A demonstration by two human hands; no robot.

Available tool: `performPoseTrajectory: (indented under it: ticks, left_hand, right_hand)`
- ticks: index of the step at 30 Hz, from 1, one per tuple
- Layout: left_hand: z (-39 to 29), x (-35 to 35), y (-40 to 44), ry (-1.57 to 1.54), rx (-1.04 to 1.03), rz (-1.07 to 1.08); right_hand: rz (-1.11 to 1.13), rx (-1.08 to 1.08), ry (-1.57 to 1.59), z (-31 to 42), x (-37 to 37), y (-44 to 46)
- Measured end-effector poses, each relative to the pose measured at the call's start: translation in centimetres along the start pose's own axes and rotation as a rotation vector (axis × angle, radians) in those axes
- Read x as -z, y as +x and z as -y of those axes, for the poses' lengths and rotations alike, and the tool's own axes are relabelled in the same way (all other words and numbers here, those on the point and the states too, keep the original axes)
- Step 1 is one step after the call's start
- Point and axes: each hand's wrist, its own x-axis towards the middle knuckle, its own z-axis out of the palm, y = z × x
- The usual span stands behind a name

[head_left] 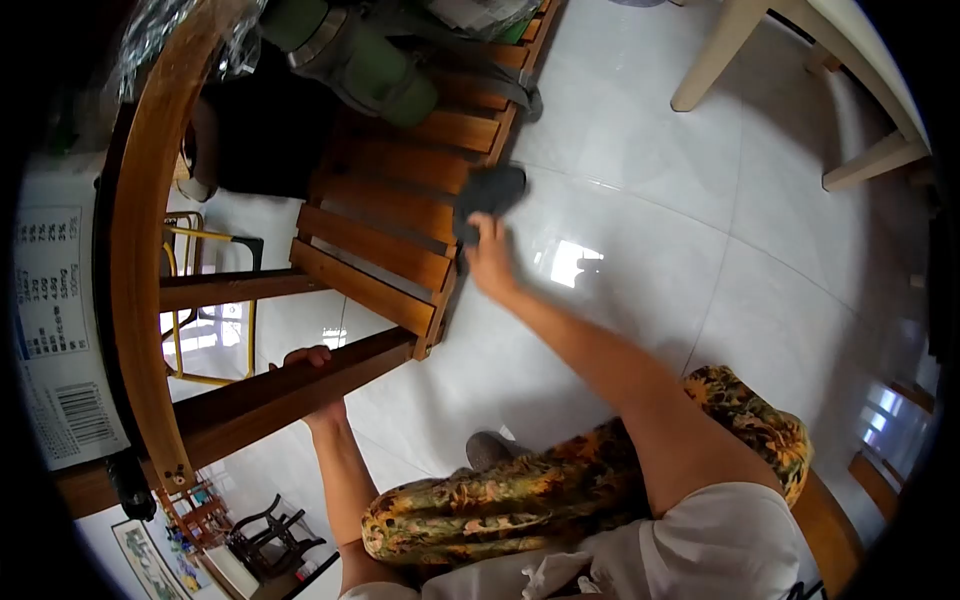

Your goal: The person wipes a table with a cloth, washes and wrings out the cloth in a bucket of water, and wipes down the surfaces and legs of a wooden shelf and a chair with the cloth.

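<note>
A dark grey cloth [492,188] is pinched in my right hand [488,252], slightly blurred, at the front edge of the slatted wooden bench [385,240]. The cloth lies against the ends of the slats and hangs partly past the edge. My left hand [318,362] is wrapped around the bench's dark wooden leg [360,370], with fingertips showing on one side and the wrist on the other. Most of that palm is hidden behind the wood.
On the bench seat lie a green bottle [395,88] and a black item [265,135]. A printed carton [60,330] stands beyond the curved wooden armrest [140,250]. A pale chair [720,50] stands on the shiny tiled floor [620,150]. A yellow metal frame [250,335] shows behind the bench.
</note>
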Motion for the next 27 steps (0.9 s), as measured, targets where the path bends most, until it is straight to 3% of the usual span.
performPoseTrajectory:
  ticks: [4, 6, 8, 9, 11, 13, 15, 18, 21, 22, 25, 27]
  left_hand:
    - [0.4, 0.5, 0.4, 0.000, -0.014, -0.008]
    - [0.4, 0.7, 0.4, -0.011, -0.009, 0.005]
    - [0.3, 1.1, 0.5, -0.010, -0.009, 0.027]
    - [0.6, 1.8, 0.5, -0.017, -0.029, 0.023]
    - [0.3, 1.1, 0.4, -0.040, -0.021, 0.032]
    - [0.1, 0.8, 0.4, -0.049, -0.007, -0.026]
    - [0.1, 0.4, 0.4, -0.020, -0.022, -0.004]
    - [0.0, -0.1, 0.5, -0.020, -0.015, -0.016]
    - [0.2, 0.2, 0.7, -0.072, -0.018, 0.037]
    - [0.3, -0.4, 0.5, -0.066, -0.018, -0.029]
    - [0.8, 2.9, 0.7, -0.189, 0.063, 0.174]
    - [0.9, -0.7, 0.5, -0.034, -0.006, -0.191]
  right_hand:
    - [0.241, -0.255, 0.274, 0.9, -0.4, -3.8]
    - [-0.026, -0.173, 0.334, -0.2, -0.5, -2.2]
    - [-0.273, -0.228, 0.361, 0.9, 1.4, 2.2]
    - [-0.290, -0.164, 0.268, 1.8, 3.0, 4.2]
    - [-0.167, -0.281, 0.251, 3.4, 4.2, 6.2]
    - [0.078, -0.134, 0.133, 3.1, 2.5, 4.6]
    - [0.087, 0.087, -0.160, 4.2, -0.1, -0.6]
    - [0.369, 0.186, -0.250, 5.5, -2.2, -8.0]
    - [0.688, -0.025, -0.100, 7.7, -1.4, -9.9]
    - [0.630, -0.028, -0.009, 8.6, -1.3, -10.0]
    - [0.519, 0.015, 0.309, 12.9, -1.2, -8.9]
    - [0.496, 0.123, 0.488, 17.5, -0.6, -8.6]
